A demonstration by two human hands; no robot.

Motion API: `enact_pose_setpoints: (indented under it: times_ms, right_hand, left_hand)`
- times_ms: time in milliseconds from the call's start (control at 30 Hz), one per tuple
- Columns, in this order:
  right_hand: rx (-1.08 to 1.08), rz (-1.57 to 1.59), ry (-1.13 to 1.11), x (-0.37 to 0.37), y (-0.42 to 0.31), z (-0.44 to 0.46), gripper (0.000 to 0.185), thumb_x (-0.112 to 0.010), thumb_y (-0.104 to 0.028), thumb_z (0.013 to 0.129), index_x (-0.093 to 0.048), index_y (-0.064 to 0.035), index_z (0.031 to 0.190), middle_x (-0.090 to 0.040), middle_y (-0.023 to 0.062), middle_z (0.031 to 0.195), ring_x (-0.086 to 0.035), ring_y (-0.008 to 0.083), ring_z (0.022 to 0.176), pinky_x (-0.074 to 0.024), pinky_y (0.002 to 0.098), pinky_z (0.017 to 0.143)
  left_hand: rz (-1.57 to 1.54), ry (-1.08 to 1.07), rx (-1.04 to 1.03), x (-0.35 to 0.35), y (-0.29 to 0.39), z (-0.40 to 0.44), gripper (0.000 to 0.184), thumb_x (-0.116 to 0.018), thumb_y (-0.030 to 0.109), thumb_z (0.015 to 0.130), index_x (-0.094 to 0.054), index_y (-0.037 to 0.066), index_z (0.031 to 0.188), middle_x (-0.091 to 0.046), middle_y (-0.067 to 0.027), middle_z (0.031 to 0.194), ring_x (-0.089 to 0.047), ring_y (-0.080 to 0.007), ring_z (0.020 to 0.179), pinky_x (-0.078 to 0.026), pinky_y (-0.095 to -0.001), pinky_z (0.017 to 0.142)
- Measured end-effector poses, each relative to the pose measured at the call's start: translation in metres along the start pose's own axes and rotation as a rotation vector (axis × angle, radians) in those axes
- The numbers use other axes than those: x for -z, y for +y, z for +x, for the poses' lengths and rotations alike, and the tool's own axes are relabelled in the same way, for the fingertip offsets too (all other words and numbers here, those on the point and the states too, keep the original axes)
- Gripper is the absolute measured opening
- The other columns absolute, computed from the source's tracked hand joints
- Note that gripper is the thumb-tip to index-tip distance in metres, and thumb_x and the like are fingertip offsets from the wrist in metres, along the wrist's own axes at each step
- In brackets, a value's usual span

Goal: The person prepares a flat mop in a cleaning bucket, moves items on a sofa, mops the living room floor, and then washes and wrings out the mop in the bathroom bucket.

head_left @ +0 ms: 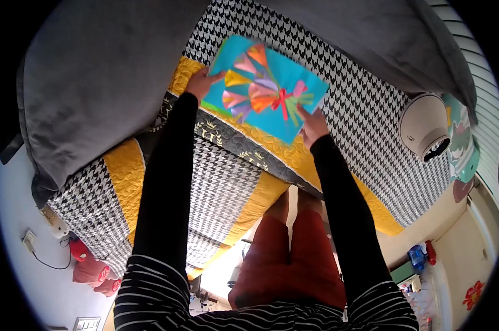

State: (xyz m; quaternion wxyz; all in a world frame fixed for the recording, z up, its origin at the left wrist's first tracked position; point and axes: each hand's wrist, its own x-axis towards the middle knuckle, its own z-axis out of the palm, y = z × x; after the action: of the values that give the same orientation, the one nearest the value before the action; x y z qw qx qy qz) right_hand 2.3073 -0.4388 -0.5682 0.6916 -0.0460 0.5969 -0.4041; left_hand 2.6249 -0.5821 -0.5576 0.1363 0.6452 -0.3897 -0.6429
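Between my two hands is a bright blue card (310, 83) with a paper bouquet (263, 94) on its face, made of orange, pink, yellow and lilac fans, green stems and a red bow. It is tilted over the bed and slightly blurred. My left hand (201, 84) grips its left edge, a finger stretched over the front. At the lower right edge, my right hand (314, 126) has hold of it, with fingertips near the green stems. A green strip shows along the card's left side.
A houndstooth bedspread (365, 105) with yellow bands lies beneath. Grey cushion-like fabric (106, 71) rises at left, and more grey fabric (382, 38) at upper right. A beige, round-mouthed object (424, 124) sits at right. A cable (51, 266) hangs from the wall socket at lower left.
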Motion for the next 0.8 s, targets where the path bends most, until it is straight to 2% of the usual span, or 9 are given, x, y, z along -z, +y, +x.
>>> enact_pose_setpoints:
  times_ms: [167, 233, 300, 433, 533, 600, 633, 733, 800]
  right_hand:
    - [-0.045, -0.100, -0.049, -0.033, -0.064, 0.049, 0.051, -0.067, -0.022, 0.089, -0.042, -0.0014, 0.129, -0.062, 0.0100, 0.102, -0.057, 0.0180, 0.079, -0.0456, 0.0361, 0.058]
    - [-0.140, -0.158, -0.068, -0.035, -0.071, 0.085, 0.064, -0.071, -0.031, 0.085, -0.038, 0.0025, 0.128, -0.057, 0.0086, 0.087, -0.046, 0.0196, 0.055, -0.0335, 0.0355, 0.043]
    - [-0.003, -0.097, -0.108, -0.048, -0.064, 0.115, 0.060, -0.071, -0.033, 0.086, -0.043, 0.0053, 0.123, -0.059, 0.0112, 0.094, -0.050, 0.0217, 0.062, -0.0396, 0.0390, 0.049]
    - [-0.073, 0.070, -0.213, -0.068, -0.090, 0.096, 0.050, -0.070, -0.032, 0.086, -0.052, 0.0019, 0.118, -0.061, 0.0159, 0.112, -0.059, 0.0217, 0.088, -0.0469, 0.0387, 0.070]
    - [-0.080, 0.067, -0.212, -0.057, -0.082, 0.124, 0.027, -0.062, -0.021, 0.094, -0.054, -0.0065, 0.116, -0.063, 0.0053, 0.113, -0.063, 0.0202, 0.101, -0.0531, 0.0394, 0.082]
    - [-0.078, -0.006, -0.200, -0.051, -0.082, 0.125, 0.033, -0.062, -0.023, 0.093, -0.052, -0.0052, 0.119, -0.062, 0.0065, 0.113, -0.062, 0.0205, 0.101, -0.0513, 0.0388, 0.085]
    - [-0.091, -0.054, -0.191, -0.049, -0.084, 0.127, 0.037, -0.063, -0.025, 0.092, -0.052, -0.0045, 0.121, -0.061, 0.0080, 0.115, -0.061, 0.0219, 0.102, -0.0506, 0.0389, 0.086]
    - [0.096, -0.459, 0.041, -0.063, -0.087, 0.113, 0.060, -0.065, -0.041, 0.087, -0.048, -0.0058, 0.134, -0.048, 0.0196, 0.132, -0.054, 0.0350, 0.111, -0.0497, 0.0420, 0.090]
    - [0.129, -0.515, -0.005, -0.060, -0.087, 0.123, 0.059, -0.063, -0.040, 0.088, -0.047, -0.0093, 0.136, -0.047, 0.0201, 0.135, -0.054, 0.0348, 0.114, -0.0495, 0.0443, 0.093]
  left_hand:
    - [0.272, 0.072, -0.129, 0.043, 0.037, 0.063, 0.050, -0.068, 0.044, 0.086, -0.062, 0.002, 0.113, -0.066, -0.0073, 0.099, -0.064, -0.0147, 0.086, -0.051, -0.0311, 0.074]
    - [0.268, 0.007, -0.128, 0.058, 0.055, 0.080, 0.048, -0.066, 0.042, 0.088, -0.059, 0.005, 0.118, -0.065, -0.0068, 0.105, -0.064, -0.0158, 0.089, -0.053, -0.0327, 0.077]
    - [0.179, 0.005, -0.167, 0.054, 0.075, 0.073, 0.059, -0.063, 0.051, 0.087, -0.061, 0.000, 0.115, -0.067, -0.0110, 0.101, -0.065, -0.0179, 0.085, -0.051, -0.0330, 0.074]
    - [0.428, 0.035, -0.092, 0.078, 0.074, 0.110, 0.048, -0.060, 0.041, 0.089, -0.062, 0.001, 0.115, -0.066, -0.0137, 0.103, -0.064, -0.0225, 0.094, -0.049, -0.0366, 0.082]
    - [0.721, 0.169, -0.139, 0.061, 0.104, 0.100, 0.039, -0.056, 0.028, 0.091, -0.062, -0.003, 0.113, -0.065, -0.0186, 0.106, -0.061, -0.0261, 0.097, -0.046, -0.0398, 0.085]
    - [0.792, 0.223, -0.209, 0.059, 0.101, 0.113, 0.048, -0.055, 0.039, 0.094, -0.062, -0.005, 0.113, -0.067, -0.0185, 0.103, -0.062, -0.0223, 0.093, -0.046, -0.0385, 0.084]
    - [0.414, 0.110, -0.176, 0.055, 0.093, 0.116, 0.050, -0.055, 0.041, 0.093, -0.063, -0.005, 0.112, -0.067, -0.0153, 0.100, -0.062, -0.0224, 0.091, -0.046, -0.0390, 0.083]
    - [0.881, 0.215, -0.346, 0.055, 0.094, 0.121, 0.039, -0.056, 0.035, 0.093, -0.065, -0.002, 0.098, -0.065, -0.0121, 0.084, -0.061, -0.0263, 0.077, -0.049, -0.0398, 0.077]
    - [0.695, 0.096, -0.207, 0.074, 0.081, 0.147, 0.052, -0.057, 0.047, 0.091, -0.062, 0.000, 0.111, -0.067, -0.0127, 0.099, -0.064, -0.0241, 0.090, -0.049, -0.0382, 0.083]
